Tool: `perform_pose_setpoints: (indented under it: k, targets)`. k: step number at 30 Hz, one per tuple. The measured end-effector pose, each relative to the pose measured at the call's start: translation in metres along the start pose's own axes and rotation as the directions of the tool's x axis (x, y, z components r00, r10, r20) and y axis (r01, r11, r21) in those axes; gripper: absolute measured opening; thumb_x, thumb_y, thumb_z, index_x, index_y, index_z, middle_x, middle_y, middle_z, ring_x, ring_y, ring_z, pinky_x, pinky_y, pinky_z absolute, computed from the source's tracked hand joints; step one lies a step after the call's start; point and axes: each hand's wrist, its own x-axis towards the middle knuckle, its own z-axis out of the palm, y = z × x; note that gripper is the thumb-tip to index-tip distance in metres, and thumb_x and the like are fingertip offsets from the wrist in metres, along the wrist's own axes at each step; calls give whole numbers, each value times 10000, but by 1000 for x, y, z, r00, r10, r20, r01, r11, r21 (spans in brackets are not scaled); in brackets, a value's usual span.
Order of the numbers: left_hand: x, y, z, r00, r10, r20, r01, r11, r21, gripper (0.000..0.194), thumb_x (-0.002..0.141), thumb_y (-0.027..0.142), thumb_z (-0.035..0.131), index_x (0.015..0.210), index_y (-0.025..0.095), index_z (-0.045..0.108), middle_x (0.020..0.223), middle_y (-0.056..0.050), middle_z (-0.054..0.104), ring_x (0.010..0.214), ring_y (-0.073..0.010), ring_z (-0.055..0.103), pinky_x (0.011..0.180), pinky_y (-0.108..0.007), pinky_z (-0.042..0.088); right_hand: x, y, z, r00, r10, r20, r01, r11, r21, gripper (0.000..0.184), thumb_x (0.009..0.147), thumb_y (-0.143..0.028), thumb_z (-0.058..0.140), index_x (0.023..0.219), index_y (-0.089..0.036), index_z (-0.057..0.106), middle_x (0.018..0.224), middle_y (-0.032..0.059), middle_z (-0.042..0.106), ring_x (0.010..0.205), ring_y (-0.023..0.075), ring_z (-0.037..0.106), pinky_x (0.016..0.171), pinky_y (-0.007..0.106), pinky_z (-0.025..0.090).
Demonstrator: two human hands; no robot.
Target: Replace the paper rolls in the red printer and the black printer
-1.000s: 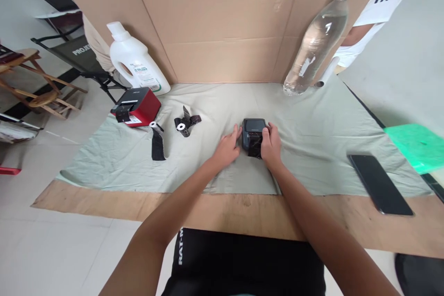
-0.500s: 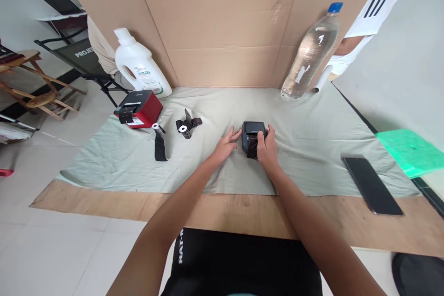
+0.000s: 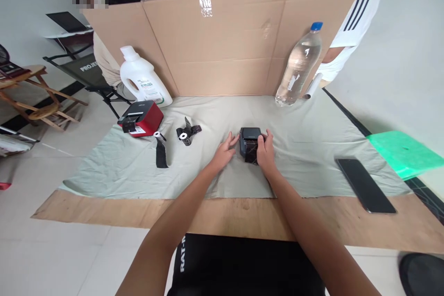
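Observation:
A small dark portable printer (image 3: 250,133) sits on the cloth in front of me, a black strip (image 3: 251,151) hanging from its near side. My right hand (image 3: 266,150) holds the printer's right side, with the thumb at the near edge and the fingers behind. On the other side, my left hand (image 3: 224,151) has its fingers stretched out, fingertips close to the printer's left edge; whether they touch cannot be made out. Further left lie a roll with black strips (image 3: 185,136) and a second roll with a black tail (image 3: 161,150).
A red and black printer (image 3: 147,118) and a white jug (image 3: 145,74) stand back left. A water bottle (image 3: 300,64) leans on the cardboard panel (image 3: 222,51). To the right are a phone (image 3: 365,185) and a green sheet (image 3: 404,152). People are behind the panel.
The view has tilted up slightly. My right thumb has shifted from the printer's front face toward its right edge, and more of the black strip shows. My left hand stays beside the printer.

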Motion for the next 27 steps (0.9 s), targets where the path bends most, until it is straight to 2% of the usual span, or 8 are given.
perform_pose_setpoints:
  k: [6, 9, 13, 19, 27]
  targets:
    - [-3, 4, -1, 994, 102, 34, -105, 988, 110, 1023, 765, 77, 478, 1665, 281, 36, 1605, 2, 420, 1575, -183, 254, 1303, -457, 151, 1, 2, 0, 1000, -9, -28, 8, 1000, -12, 669, 986, -608, 376, 1487, -166, 391, 1359, 193, 621, 1241, 290, 604, 1082, 460, 448]
    - [0, 6, -1, 991, 124, 41, -129, 982, 138, 1010, 763, 70, 477, 1665, 275, 71, 1606, -10, 415, 1571, -190, 267, 1303, -459, 160, 1, 2, 0, 1000, -12, -27, 11, 1000, -14, 653, 991, -598, 373, 1487, -173, 395, 1350, 188, 628, 1230, 283, 611, 1072, 453, 453]
    - [3, 8, 1, 991, 131, 16, -132, 983, 127, 984, 762, 58, 478, 1661, 259, 130, 1600, -25, 427, 1569, -192, 272, 1307, -459, 157, 1, 0, -1, 1000, 0, -18, 0, 1000, -23, 667, 989, -591, 368, 1498, -160, 382, 1378, 196, 613, 1250, 292, 601, 1076, 460, 451]
    - [0, 14, 3, 997, 79, -21, -77, 993, 91, 846, 810, 66, 455, 1624, 206, 275, 1598, -64, 441, 1555, -208, 309, 1306, -453, 172, 1, -2, -2, 1000, 19, -15, -19, 1000, 5, 653, 986, -587, 372, 1497, -180, 389, 1368, 184, 620, 1238, 290, 606, 1072, 462, 451]
    - [1, 12, 3, 995, 102, -17, -99, 989, 111, 839, 784, 60, 461, 1598, 213, 324, 1602, -45, 446, 1543, -196, 335, 1305, -422, 204, 2, 2, -1, 999, 13, -47, -12, 1000, 20, 637, 983, -591, 389, 1476, -190, 417, 1330, 175, 655, 1217, 291, 623, 1058, 458, 466]
